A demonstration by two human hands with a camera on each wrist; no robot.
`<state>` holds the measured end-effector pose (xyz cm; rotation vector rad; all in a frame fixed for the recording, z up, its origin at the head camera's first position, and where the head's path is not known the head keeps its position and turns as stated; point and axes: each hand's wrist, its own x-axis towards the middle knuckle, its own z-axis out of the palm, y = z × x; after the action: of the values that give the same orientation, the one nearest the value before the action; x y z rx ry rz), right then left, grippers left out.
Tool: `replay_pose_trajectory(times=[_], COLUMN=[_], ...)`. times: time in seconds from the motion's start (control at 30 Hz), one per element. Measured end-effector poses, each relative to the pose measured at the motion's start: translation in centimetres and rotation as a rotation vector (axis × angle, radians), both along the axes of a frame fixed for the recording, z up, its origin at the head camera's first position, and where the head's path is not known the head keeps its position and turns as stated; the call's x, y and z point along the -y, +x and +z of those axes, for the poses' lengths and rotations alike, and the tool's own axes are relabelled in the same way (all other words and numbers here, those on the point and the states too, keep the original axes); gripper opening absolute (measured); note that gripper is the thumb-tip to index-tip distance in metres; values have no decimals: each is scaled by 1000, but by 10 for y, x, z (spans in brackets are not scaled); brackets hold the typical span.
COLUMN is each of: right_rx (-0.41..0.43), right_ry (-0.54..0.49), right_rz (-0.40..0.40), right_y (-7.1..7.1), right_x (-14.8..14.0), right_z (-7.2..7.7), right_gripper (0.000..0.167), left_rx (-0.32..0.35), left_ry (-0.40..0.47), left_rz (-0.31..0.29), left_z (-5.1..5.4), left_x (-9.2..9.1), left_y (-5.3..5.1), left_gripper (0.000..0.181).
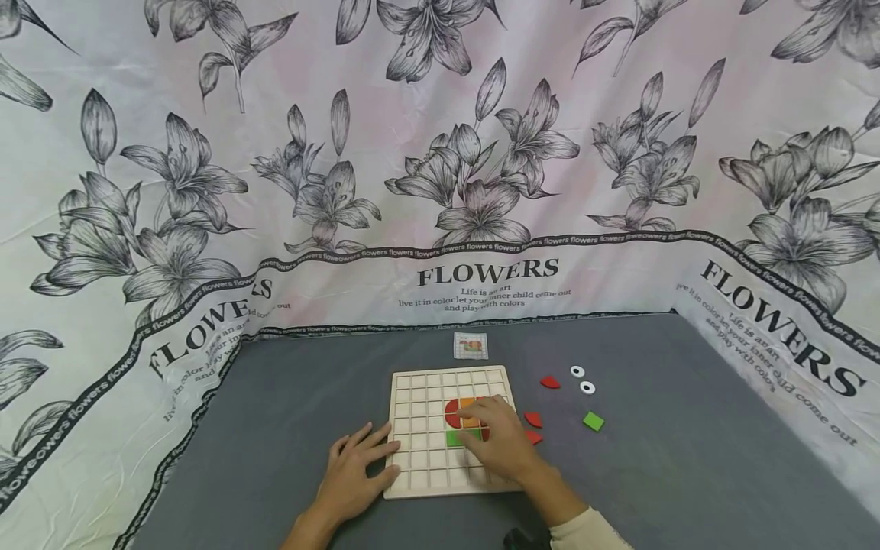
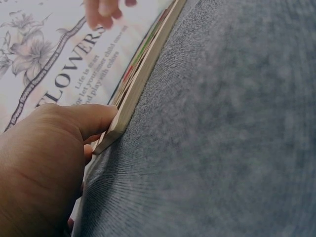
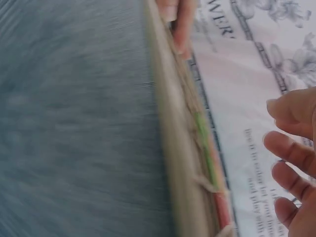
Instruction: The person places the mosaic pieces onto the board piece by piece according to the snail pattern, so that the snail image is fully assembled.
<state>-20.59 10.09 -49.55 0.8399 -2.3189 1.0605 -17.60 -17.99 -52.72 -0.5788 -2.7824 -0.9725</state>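
Note:
The wooden grid board (image 1: 415,397) lies on the grey cloth with red, orange and green pieces (image 1: 454,438) in its right half. My left hand (image 1: 352,472) rests on the board's left edge, fingers extended; in the left wrist view the thumb of that hand (image 2: 44,158) touches the board's edge (image 2: 136,98). Above the coloured pieces hovers my right hand (image 1: 505,443), covering some of them. Its fingers are spread and slightly bent in the right wrist view, where the hand (image 3: 296,153) is raised over the board (image 3: 175,148) and holds nothing visible.
A small picture card (image 1: 470,346) lies behind the board. To its right are several red pieces (image 1: 550,382), a green square (image 1: 593,421) and two white rings (image 1: 587,387) with dark centres. A flower-printed cloth (image 1: 481,290) hangs behind. A dark object (image 1: 521,539) sits at the front edge.

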Motion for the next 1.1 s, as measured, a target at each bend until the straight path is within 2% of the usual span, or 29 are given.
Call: replay_pose_trajectory(times=[0.13,0.27,0.43,0.6,0.77,0.97,1.1], right_rx=[-65,-107,-98,-16,16,75,154], right_ry=[-34,-45,-16,24,32,77,133], right_rz=[-20,-47,-82,-120,-115,-139,-160], right_y=[2,4,6,8,6,6,6], right_x=[-12,-30,-55,-77,-92,-101,-104], right_z=[14,21,25,19,8,-6,-12], right_gripper=[29,31,34,37,34,28,28], left_rx=[-4,-7,-9,-7,-16,-9,-9], left_ry=[-4,1,5,7,-6,-8,-3], left_rz=[1,-1,1,-2,1,0,2], left_z=[-1,-1,0,0,0,0,0], left_x=[-1,-1,-1,-1,-1,-1,-1], left_y=[0,0,0,1,0,0,0], left_gripper=[41,41,40,40,40,41,41])
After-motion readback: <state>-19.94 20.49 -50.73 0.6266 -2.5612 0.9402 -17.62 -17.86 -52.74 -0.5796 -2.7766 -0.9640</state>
